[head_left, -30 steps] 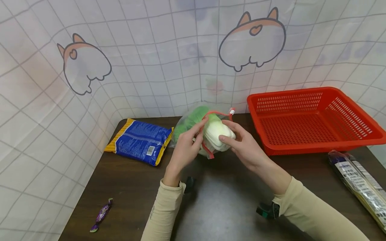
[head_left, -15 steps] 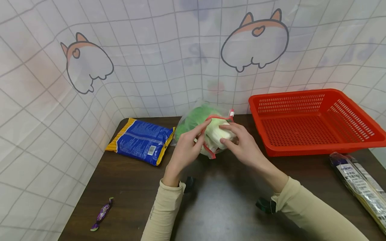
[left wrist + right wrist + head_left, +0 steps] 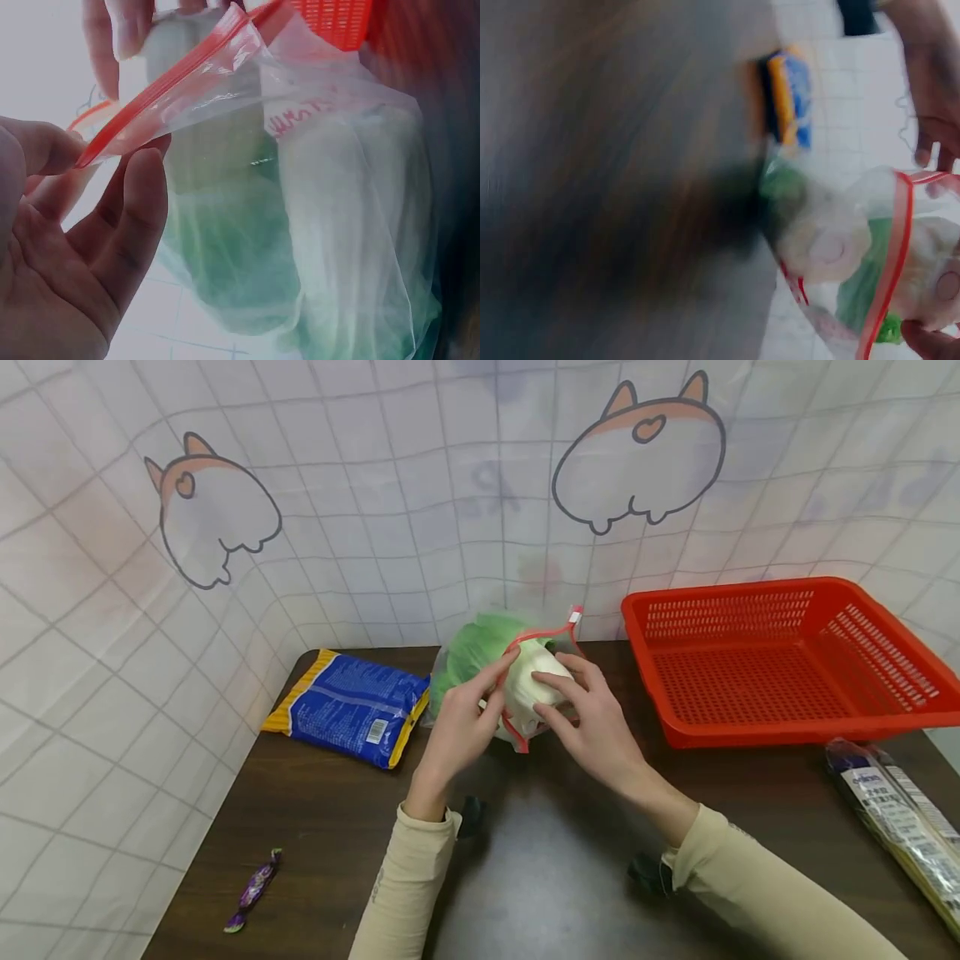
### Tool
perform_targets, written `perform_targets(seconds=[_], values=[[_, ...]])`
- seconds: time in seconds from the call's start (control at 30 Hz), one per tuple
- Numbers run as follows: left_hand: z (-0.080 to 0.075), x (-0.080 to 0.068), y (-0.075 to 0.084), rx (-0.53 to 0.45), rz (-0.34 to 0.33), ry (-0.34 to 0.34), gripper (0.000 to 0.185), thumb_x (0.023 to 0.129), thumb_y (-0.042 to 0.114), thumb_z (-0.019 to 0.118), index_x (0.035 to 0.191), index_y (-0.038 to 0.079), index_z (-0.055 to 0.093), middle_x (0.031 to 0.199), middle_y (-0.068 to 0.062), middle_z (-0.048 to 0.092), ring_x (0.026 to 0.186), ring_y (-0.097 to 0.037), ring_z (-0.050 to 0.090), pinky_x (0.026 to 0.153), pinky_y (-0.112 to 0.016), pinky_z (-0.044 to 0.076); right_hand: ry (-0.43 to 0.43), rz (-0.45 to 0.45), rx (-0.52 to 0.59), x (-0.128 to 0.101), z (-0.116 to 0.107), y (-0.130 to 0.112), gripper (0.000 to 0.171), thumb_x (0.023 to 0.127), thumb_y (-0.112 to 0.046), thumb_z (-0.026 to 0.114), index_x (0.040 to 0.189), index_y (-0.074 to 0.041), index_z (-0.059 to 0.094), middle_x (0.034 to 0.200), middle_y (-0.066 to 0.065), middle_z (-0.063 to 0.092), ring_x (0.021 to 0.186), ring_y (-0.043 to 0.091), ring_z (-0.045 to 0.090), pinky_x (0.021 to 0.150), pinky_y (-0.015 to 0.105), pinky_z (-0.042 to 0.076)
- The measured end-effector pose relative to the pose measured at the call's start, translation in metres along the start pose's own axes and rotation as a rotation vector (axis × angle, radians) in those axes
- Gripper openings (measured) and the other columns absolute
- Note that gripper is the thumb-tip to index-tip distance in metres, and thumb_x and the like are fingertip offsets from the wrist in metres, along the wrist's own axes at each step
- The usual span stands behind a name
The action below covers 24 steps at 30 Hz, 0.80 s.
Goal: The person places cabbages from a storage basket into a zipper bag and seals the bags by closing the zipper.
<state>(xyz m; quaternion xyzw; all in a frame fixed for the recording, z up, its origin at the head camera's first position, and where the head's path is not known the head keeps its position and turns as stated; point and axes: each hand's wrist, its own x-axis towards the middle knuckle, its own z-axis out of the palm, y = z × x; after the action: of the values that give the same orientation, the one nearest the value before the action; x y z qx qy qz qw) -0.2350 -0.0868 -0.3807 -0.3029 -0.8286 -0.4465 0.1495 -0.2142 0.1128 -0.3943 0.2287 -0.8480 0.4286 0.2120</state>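
Note:
A clear zip bag (image 3: 480,625) with a red zip edge (image 3: 161,90) stands against the wall at the back middle of the table. My left hand (image 3: 459,727) pinches one side of that edge between thumb and fingers, and the mouth gapes. Leaves first, a Chinese cabbage (image 3: 525,683) reaches into the bag, its white base sticking out. My right hand (image 3: 600,727) holds this base, fingers on top and thumb at the near side. A second Chinese cabbage (image 3: 352,232) lies inside the bag beside it, seen through the plastic.
To the left lies a blue and yellow packet (image 3: 352,706). A red plastic basket (image 3: 757,731) stands at the back right, with long clear-wrapped packs (image 3: 896,814) in front of it. A purple wrapped candy (image 3: 253,891) lies at the front left.
My right hand and the white base have shifted slightly left, deeper into the bag's mouth. The right fingers have moved over the top of the base. My left hand keeps its pinch.

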Motion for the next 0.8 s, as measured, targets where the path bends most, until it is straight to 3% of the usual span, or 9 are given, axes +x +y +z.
perform_targets(seconds=[0.17,0.37,0.5,0.63,0.7,0.8], values=[[0.002,0.001,-0.001,0.020,0.005,0.011,0.044,0.099,0.004,0.048,0.141,0.014,0.055,0.077,-0.005,0.068,0.061,-0.011,0.058,0.044,-0.027,0.036,-0.002,-0.011,-0.066,0.006,0.003,0.000,0.036,0.088,-0.011,0.073,0.123,-0.006,0.068,0.131,0.023,0.040,0.109,0.034,0.055,0.065,0.037,0.058],[0.007,0.001,-0.003,0.041,-0.046,0.039,0.044,0.098,0.003,0.048,0.141,0.013,0.055,0.072,-0.005,0.066,0.058,-0.012,0.056,0.043,-0.026,0.035,-0.001,0.009,-0.109,0.009,0.001,-0.005,0.036,0.088,-0.014,0.074,0.123,-0.009,0.069,0.125,0.021,0.042,0.112,0.038,0.057,0.069,0.040,0.056],[0.008,0.001,0.001,0.014,-0.004,0.049,0.047,0.097,0.000,0.047,0.141,0.014,0.055,0.074,-0.005,0.068,0.058,-0.011,0.059,0.041,-0.026,0.034,0.012,-0.077,-0.320,0.010,0.004,-0.006,0.032,0.088,-0.015,0.074,0.120,-0.013,0.072,0.128,0.018,0.050,0.109,0.035,0.058,0.060,0.045,0.056],[0.007,0.001,0.003,-0.055,0.020,0.129,0.048,0.098,0.000,0.047,0.143,0.015,0.053,0.074,-0.006,0.070,0.058,-0.012,0.062,0.042,-0.025,0.037,0.014,-0.186,-0.498,0.014,0.011,-0.002,0.029,0.088,-0.004,0.070,0.114,-0.015,0.073,0.134,0.017,0.051,0.122,0.037,0.049,0.054,0.049,0.056],[0.004,0.001,0.002,-0.093,-0.006,0.198,0.048,0.099,0.000,0.047,0.144,0.014,0.051,0.078,-0.008,0.071,0.057,-0.015,0.062,0.042,-0.025,0.041,0.012,-0.257,-0.483,0.014,0.012,-0.003,0.031,0.085,0.004,0.069,0.111,-0.013,0.073,0.133,0.018,0.050,0.125,0.038,0.046,0.056,0.048,0.056],[-0.002,0.002,0.000,-0.133,-0.036,0.265,0.048,0.099,-0.001,0.048,0.146,0.011,0.049,0.074,-0.012,0.069,0.051,-0.022,0.060,0.045,-0.027,0.047,0.015,-0.318,-0.327,0.020,0.003,-0.005,0.028,0.084,0.009,0.066,0.106,-0.008,0.073,0.126,0.019,0.053,0.120,0.035,0.050,0.072,0.044,0.057]])
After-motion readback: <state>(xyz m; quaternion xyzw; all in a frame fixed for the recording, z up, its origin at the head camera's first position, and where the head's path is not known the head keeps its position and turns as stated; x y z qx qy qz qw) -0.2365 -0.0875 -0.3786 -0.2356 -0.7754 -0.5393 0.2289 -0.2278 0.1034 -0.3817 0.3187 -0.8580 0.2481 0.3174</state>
